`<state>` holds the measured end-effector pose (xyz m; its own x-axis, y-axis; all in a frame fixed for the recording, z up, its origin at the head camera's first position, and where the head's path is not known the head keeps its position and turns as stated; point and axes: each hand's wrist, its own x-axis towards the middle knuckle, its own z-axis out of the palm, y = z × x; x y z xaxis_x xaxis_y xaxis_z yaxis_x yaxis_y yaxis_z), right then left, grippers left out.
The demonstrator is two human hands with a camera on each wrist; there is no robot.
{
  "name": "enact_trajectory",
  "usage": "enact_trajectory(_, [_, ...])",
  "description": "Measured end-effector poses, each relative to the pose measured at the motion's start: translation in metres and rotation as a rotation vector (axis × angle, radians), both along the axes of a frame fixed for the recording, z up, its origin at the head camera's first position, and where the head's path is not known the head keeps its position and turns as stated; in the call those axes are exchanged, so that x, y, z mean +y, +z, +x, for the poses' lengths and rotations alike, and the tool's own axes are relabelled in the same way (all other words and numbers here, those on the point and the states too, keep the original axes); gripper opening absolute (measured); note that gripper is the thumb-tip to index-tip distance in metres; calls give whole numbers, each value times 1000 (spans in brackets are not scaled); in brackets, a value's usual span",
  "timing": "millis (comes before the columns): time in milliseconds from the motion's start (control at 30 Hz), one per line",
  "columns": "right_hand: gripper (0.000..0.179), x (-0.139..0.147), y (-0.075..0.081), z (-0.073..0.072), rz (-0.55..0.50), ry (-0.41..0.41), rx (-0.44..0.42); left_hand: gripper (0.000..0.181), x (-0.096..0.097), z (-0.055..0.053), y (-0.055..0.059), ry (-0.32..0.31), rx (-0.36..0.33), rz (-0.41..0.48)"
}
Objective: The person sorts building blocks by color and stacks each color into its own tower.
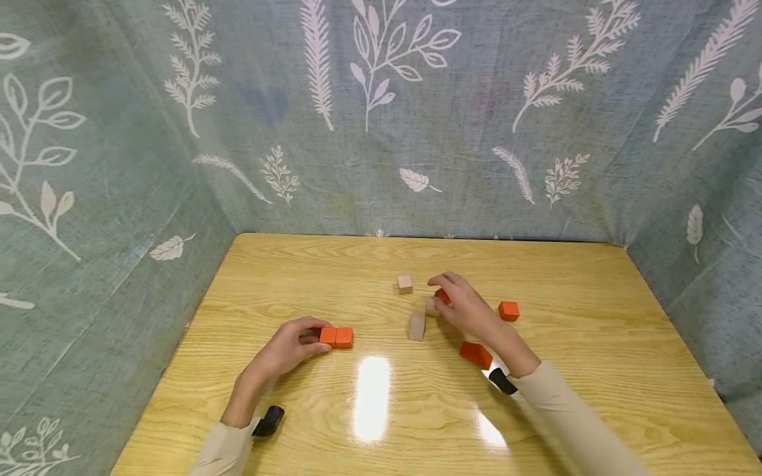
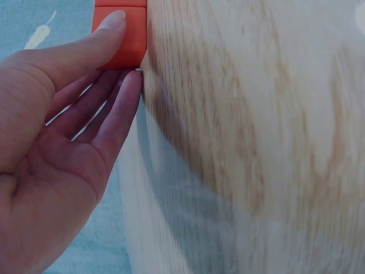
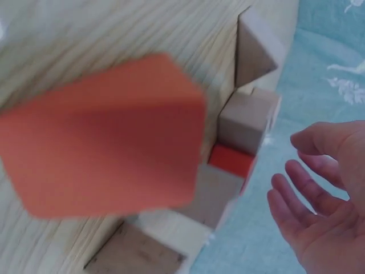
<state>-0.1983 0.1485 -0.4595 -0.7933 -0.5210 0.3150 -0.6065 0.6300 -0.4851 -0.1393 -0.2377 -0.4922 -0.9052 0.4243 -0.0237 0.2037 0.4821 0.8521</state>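
Left hand (image 1: 290, 349): fingers nearly straight, thumb (image 2: 97, 40) laid on top of the near cube of an orange pair (image 1: 337, 337), one fingertip (image 2: 132, 85) at its lower edge. Pressing or steadying, not wrapped round it. The two cubes sit flush, side by side, left of the table's middle and nearer the front edge than the back.

Right hand (image 1: 464, 305): fingers loosely bent over a small cluster right of the middle. From the head view it seems to touch a small red-orange block (image 1: 441, 295); the wrist view shows the fingers (image 3: 319, 188) spread and apart from the blocks, so I cannot tell whether it grips anything.

Cluster: pale wooden block (image 1: 431, 307) just beside the red-orange one, a longer pale slab (image 1: 417, 326) touching or nearly touching it on the near side.

Loose pieces: pale cube (image 1: 405, 284) toward the back edge, orange cube (image 1: 508, 311) to the right of the hand, orange slab (image 1: 475, 355) near the right forearm.

Progress, as a judgement: one orange pair joined; the rest scattered or half grouped. Early stage, most left.

Containers: none in view. All pieces lie on the bare wooden table (image 1: 595, 297).
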Motion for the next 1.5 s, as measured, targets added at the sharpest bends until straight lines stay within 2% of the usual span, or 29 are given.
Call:
enact_trajectory(433, [36, 12, -10, -5, 104, -37, -43, 40, 0, 0, -2, 0, -5, 12])
enact_trajectory(633, [37, 11, -14, -8, 123, -25, -52, 40, 0, 0, -3, 0, -10, 10])
enact_trajectory(833, [35, 12, -16, -10, 103, -36, -52, 40, 0, -1, -2, 4, -11, 8])
enact_trajectory(1100, [32, 13, -8, -10, 23, -91, -87, 40, -1, 0, -2, -4, -4, 9])
enact_trajectory(1400, [31, 10, -5, -9, -45, -107, -41, 39, -1, 1, -1, -3, 2, 15])
enact_trajectory(1500, [32, 6, -3, -7, -76, -118, -50, 39, 0, 1, 0, -3, 13, 12])
